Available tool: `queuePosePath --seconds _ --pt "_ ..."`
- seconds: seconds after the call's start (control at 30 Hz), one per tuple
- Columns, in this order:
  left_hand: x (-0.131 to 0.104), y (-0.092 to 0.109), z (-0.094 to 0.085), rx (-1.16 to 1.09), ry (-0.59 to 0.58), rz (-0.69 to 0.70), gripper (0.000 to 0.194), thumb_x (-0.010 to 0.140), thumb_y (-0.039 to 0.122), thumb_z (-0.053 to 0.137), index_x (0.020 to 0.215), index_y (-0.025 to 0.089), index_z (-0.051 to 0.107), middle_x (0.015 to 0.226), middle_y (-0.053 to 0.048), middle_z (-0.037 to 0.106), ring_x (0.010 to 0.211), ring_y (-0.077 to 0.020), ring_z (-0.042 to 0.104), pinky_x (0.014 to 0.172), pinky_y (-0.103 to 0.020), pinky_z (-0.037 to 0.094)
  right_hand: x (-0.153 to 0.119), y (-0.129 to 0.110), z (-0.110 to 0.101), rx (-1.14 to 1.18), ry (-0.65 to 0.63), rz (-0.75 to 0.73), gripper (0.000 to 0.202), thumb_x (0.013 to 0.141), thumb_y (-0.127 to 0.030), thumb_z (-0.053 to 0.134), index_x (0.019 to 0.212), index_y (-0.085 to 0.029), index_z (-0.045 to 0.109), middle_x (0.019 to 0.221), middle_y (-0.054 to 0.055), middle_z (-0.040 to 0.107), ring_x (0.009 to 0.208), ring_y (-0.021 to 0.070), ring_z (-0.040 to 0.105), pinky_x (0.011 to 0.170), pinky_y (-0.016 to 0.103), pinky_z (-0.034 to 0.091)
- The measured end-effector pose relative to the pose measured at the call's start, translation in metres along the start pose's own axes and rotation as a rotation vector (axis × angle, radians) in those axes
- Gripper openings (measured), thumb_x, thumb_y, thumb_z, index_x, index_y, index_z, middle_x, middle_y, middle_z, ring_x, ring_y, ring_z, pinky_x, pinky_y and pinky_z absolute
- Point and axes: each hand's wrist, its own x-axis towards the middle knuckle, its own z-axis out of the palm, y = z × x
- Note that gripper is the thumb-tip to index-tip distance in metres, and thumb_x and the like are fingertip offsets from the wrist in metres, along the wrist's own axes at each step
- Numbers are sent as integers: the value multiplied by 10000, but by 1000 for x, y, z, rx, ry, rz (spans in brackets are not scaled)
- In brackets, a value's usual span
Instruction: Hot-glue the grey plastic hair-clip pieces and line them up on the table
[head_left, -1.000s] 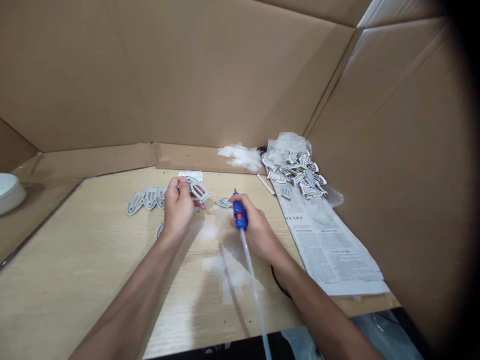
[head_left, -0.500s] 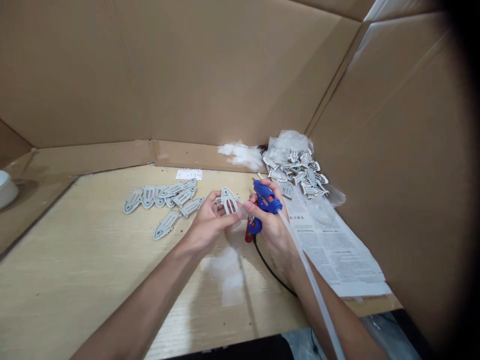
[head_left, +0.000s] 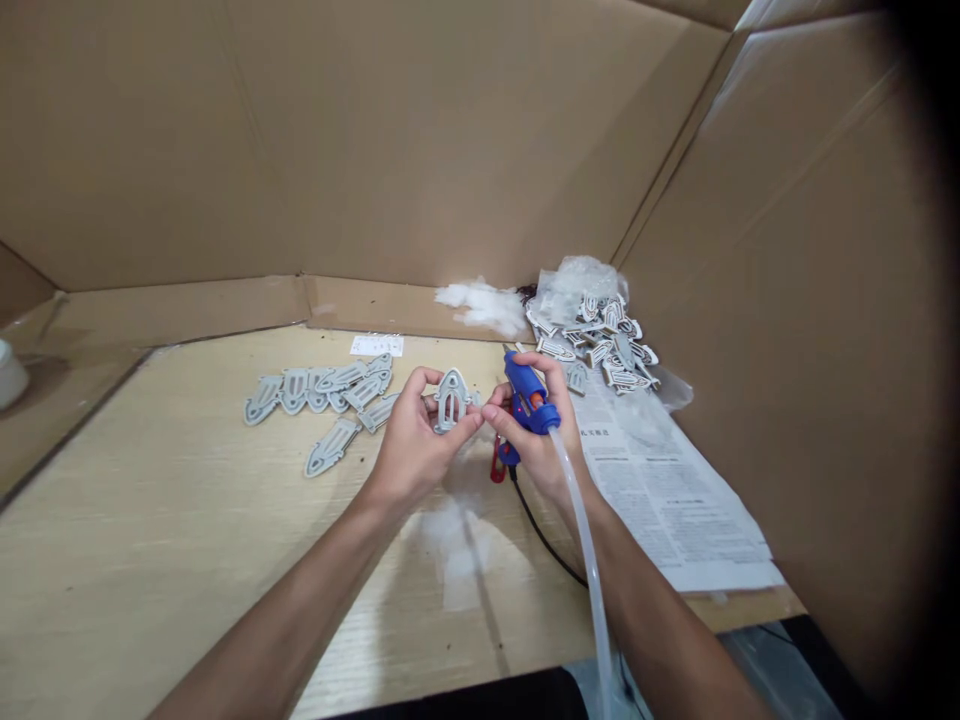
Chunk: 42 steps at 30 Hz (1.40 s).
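My left hand (head_left: 414,430) is closed on a small grey arch-shaped piece (head_left: 452,398) with a pointed top and long slots, held upright over the table. In my right hand (head_left: 551,440) is a blue hot glue gun (head_left: 529,390), its nozzle pointing up and away from me. A long translucent glue stick (head_left: 581,500) runs out of its back toward me. The right thumb and fingertips come close to the piece's right edge; whether they touch it I cannot tell. The gun's red stand (head_left: 498,465) hangs below its handle.
Several similar grey pieces (head_left: 330,447) lie on the table at left. A pile of more pieces (head_left: 619,345) with plastic wrap sits on newspaper (head_left: 675,520) at right. White fluff (head_left: 484,305) lies at the back. Cardboard walls (head_left: 450,150) enclose the table. A black cord (head_left: 540,535) trails toward me.
The grey piece has turned to face me more squarely, and my left hand has shifted slightly. My right fingertips are nearer to it. The glue stick's tail has swung left.
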Motion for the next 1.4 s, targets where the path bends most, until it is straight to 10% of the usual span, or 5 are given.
queuePosePath --seconds 0.6,1.17,1.4 --pt "2 -21 8 -149 -171 -15 628 740 137 762 1301 212 491 1226 -64 678 1053 -80 689 932 -176 534 -3 -4 4 -120 78 -109 546 899 -335 779 1320 -317 432 951 -2 644 777 164 649 669 312 548" --pt "-1 -20 15 -172 -128 -10 381 847 264 712 1152 217 488 1032 -3 664 904 -52 640 786 -140 494 -10 7 8 -343 148 -201 472 914 -331 795 1315 -350 547 1077 16 678 871 190 687 762 355 579" --pt "2 -11 9 -192 -14 -96 426 761 267 734 1095 233 471 1016 1 692 735 -56 608 573 -130 425 -2 -10 -5 -200 116 -124 477 1048 -566 596 1451 -313 564 1170 83 726 970 225 724 734 359 612"
